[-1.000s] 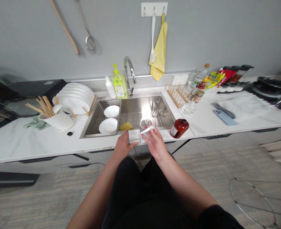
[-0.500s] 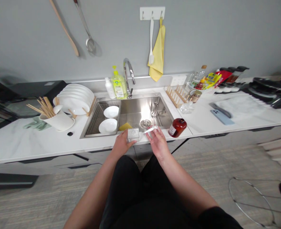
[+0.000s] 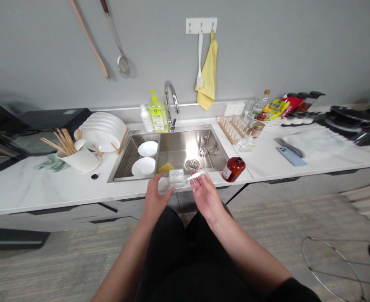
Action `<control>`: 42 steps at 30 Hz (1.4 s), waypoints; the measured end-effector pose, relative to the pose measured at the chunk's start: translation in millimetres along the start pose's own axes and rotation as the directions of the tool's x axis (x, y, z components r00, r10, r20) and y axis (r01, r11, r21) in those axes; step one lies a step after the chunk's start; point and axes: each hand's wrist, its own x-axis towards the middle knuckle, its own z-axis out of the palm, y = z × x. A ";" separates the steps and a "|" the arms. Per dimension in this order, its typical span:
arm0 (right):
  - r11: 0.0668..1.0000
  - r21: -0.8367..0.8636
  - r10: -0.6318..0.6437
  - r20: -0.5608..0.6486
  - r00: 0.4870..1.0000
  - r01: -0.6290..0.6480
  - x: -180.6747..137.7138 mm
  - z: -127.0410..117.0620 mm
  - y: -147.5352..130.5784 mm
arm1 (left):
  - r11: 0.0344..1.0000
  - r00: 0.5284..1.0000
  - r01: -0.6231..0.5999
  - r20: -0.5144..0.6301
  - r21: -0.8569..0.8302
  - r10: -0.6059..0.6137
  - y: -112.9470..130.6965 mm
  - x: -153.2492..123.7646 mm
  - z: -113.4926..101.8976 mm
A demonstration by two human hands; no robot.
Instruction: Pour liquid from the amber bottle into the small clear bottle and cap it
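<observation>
A small clear square container (image 3: 176, 177) stands on the counter's front edge, just before the steel sink (image 3: 178, 147). My left hand (image 3: 156, 196) is beside and just below it, fingers spread, thumb close to its side. My right hand (image 3: 203, 194) pinches a thin white stick-like tool (image 3: 194, 175) whose tip points left toward the container. A dark red bottle (image 3: 234, 169) lies on its side right of my right hand.
The sink holds a rack with two white bowls (image 3: 143, 166), a yellow sponge (image 3: 165, 168) and a drain. Stacked plates (image 3: 103, 131), a chopstick holder (image 3: 78, 157), a soap bottle (image 3: 159, 115), a wooden rack (image 3: 233, 126), a phone (image 3: 291, 156) and a wire stool (image 3: 335, 268) stand around.
My left hand has let go of the clear container and opened, drawing back slightly. My right hand still holds the white tool, shifted a little left. The camera tilted down slightly.
</observation>
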 end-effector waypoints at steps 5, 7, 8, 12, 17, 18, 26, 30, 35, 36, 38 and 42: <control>0.984 0.044 0.167 0.112 0.980 -0.173 -38.9 31.0 19.9 | 0.967 0.992 -0.124 -0.029 -0.224 0.121 67.0 -15.6 -25.1; 0.975 0.032 0.214 0.162 0.963 -0.221 -54.1 41.6 27.9 | 0.956 0.993 -0.117 -0.063 -0.270 0.104 83.1 -14.7 -32.0; 0.969 0.028 0.238 0.180 0.954 -0.247 -60.7 45.6 31.7 | 0.955 0.992 -0.116 -0.081 -0.273 0.097 87.4 -13.6 -35.4; 0.934 0.047 0.337 0.218 0.916 -0.354 -77.6 52.8 45.9 | 0.957 0.985 -0.146 -0.127 -0.249 0.118 86.6 -12.5 -46.3; 0.902 0.026 0.410 0.264 0.873 -0.431 -82.7 52.4 65.4 | 0.935 0.987 -0.124 -0.137 -0.331 0.082 77.8 -24.9 -52.8; 0.897 0.011 0.422 0.278 0.863 -0.442 -82.7 50.9 68.9 | 0.933 0.991 -0.092 -0.127 -0.348 0.050 76.0 -27.7 -55.5; 0.878 -0.130 0.479 0.249 0.842 -0.461 -62.6 -10.4 50.3 | 0.905 0.880 0.344 -0.251 -0.249 -0.403 -18.7 -3.9 -150.2; 0.941 -0.150 0.327 0.164 0.931 -0.304 -48.5 -42.7 19.5 | 0.726 0.810 0.586 -0.226 0.360 -0.541 -99.4 28.1 -208.4; 0.961 -0.204 0.213 0.116 0.970 -0.187 -42.5 -62.6 -14.8 | 0.547 0.752 0.617 -0.219 0.565 -0.622 -155.5 51.1 -224.5; 0.961 -0.218 0.199 0.115 0.973 -0.171 -42.5 -66.4 -20.1 | 0.539 0.750 0.615 -0.215 0.576 -0.626 -160.6 53.8 -223.2; 0.959 -0.242 0.174 0.106 0.979 -0.144 -42.8 -74.5 -28.5 | 0.526 0.750 0.608 -0.212 0.595 -0.626 -166.7 58.2 -220.3; 0.949 -0.294 0.134 0.066 0.989 -0.109 -44.4 -88.7 -37.6 | 0.516 0.740 0.619 -0.222 0.592 -0.634 -167.8 63.3 -218.1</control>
